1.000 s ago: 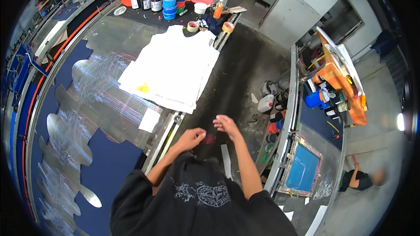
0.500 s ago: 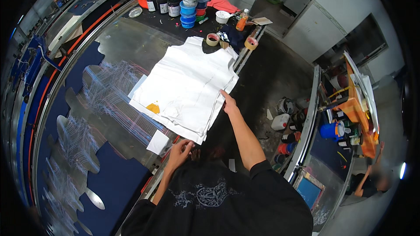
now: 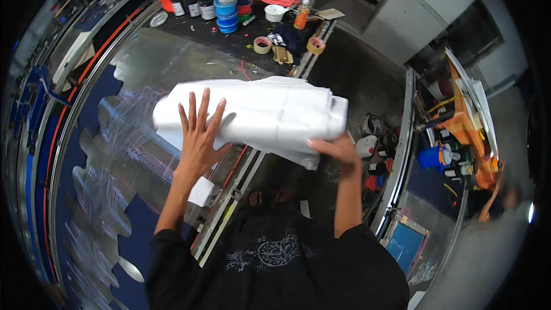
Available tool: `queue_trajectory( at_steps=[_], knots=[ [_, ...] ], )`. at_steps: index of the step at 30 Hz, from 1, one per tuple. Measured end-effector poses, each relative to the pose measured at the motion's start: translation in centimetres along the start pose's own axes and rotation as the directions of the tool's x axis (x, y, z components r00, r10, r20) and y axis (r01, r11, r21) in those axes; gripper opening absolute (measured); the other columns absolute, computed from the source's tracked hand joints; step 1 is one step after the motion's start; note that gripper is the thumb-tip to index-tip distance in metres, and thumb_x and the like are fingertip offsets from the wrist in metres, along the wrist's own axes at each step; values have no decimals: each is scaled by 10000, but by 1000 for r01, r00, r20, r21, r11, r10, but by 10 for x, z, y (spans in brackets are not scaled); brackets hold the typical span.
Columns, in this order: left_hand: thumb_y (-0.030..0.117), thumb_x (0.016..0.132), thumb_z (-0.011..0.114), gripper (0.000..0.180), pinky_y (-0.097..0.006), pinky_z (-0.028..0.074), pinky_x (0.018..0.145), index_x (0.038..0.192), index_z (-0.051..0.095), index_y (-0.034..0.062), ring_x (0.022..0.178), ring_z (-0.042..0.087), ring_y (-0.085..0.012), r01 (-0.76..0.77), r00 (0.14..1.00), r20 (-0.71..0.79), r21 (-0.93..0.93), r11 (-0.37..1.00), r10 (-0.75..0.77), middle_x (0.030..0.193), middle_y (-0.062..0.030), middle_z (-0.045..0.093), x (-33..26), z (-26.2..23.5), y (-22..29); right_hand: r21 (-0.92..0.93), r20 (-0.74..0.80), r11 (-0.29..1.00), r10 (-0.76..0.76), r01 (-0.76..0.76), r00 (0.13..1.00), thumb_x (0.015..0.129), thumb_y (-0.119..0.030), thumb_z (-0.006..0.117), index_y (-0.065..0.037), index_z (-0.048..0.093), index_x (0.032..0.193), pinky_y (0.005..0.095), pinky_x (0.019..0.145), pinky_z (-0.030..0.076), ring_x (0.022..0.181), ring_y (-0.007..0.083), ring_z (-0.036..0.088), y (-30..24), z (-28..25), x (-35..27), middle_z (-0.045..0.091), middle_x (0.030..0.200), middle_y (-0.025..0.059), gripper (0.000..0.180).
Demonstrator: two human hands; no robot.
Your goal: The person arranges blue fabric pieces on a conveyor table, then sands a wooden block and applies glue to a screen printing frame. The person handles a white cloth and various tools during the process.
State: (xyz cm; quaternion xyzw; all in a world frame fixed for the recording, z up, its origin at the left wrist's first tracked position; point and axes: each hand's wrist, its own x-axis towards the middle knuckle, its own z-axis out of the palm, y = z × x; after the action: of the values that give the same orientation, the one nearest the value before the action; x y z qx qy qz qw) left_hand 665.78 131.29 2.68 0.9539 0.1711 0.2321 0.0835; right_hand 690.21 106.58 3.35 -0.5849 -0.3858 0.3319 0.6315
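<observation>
A thick white stack of shirt-shaped sheets (image 3: 264, 109), cloth or paper I cannot tell, is folded over into a long bundle above the table's near edge. Spread fingers of my left hand (image 3: 198, 140) lie flat on the bundle's left part. At its right end, my right hand (image 3: 340, 154) grips the bundle, thumb on top and the other fingers mostly hidden. That right end juts out past the table edge over the floor. A small white folded piece (image 3: 202, 192) lies on the table below my left hand.
The long table (image 3: 166, 51) bears dark blue fabric pieces (image 3: 140, 229). Tape rolls (image 3: 315, 45), black jars (image 3: 208, 9), blue tubs (image 3: 227, 23) and an orange bottle (image 3: 301, 16) stand at its far end. Containers (image 3: 376, 181) crowd the floor at right. Another person (image 3: 493, 204) is at far right.
The white stack lay spread flat; now it is folded over. My left hand has gone from the near edge onto it, and my right hand has shifted right and nearer with its end.
</observation>
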Motion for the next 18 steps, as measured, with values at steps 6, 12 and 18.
queue_trajectory(
  at_steps=[6, 12, 18],
  knots=[
    [68, 661, 793, 611, -457, 518, 910, 1256, 662, 110, 1023, 672, -369, -153, 818, 407, -527, 836, 406, 1073, -170, 714, 49, 3, 71, -108, -409, 993, -91, 51, 908, 715, -76, 863, 28, 613, 1280, 322, 959, 477, 1096, 169, 626, -61, -46, -137, 684, 1192, 85, 627],
    [142, 787, 710, 242, -474, 531, 760, 1016, 709, 64, 825, 668, -399, -281, 633, 454, -620, 733, 627, 862, -186, 701, 62, 53, 160, -640, -748, 639, -392, -426, 535, 770, -221, 847, 20, 582, 1324, 368, 1020, 454, 1167, 238, 616, -103, -65, -223, 652, 1269, 144, 660],
    [61, 693, 691, 246, -467, 517, 753, 938, 704, 57, 809, 652, -407, -493, 475, 344, -658, 569, 810, 779, -187, 680, 87, 56, 211, -830, -356, 531, -264, -173, 896, 758, -379, 828, -40, 514, 1410, 452, 1081, 417, 1303, 335, 538, -122, -42, -203, 556, 1413, 179, 799]
  ],
)
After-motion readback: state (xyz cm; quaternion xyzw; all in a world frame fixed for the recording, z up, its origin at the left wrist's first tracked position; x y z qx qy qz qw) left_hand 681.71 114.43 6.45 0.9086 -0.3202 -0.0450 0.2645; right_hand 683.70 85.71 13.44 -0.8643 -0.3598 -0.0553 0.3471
